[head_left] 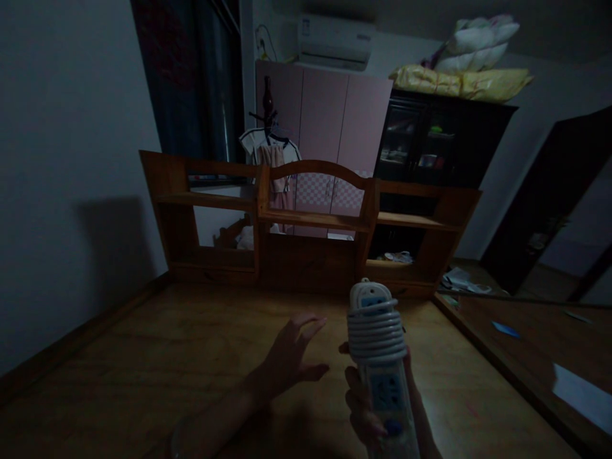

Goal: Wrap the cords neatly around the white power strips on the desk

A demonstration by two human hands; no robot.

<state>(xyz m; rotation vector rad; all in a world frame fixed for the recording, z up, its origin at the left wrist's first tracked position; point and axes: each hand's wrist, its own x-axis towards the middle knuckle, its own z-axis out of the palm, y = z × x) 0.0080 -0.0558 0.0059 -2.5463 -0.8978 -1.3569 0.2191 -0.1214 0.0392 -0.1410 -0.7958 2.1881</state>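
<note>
My right hand point(366, 408) is wrapped round the lower part of a power strip point(388, 386), holding it upright above the wooden boards. White cord point(376, 335) is wound in several tight turns about the strip's upper half. Blue socket faces and a round blue button show on its front. To its left, my left hand point(299, 354) is open, thumb and fingers apart, holding nothing and not touching the strip.
Wooden boards point(201, 357) spread below, with a raised side rail point(497, 363) at the right. A shelved wooden headboard point(310, 255) crosses the far end. Beyond stand a pink wardrobe point(322, 115) and a dark cabinet point(471, 140). A white sheet point(583, 395) lies at the right.
</note>
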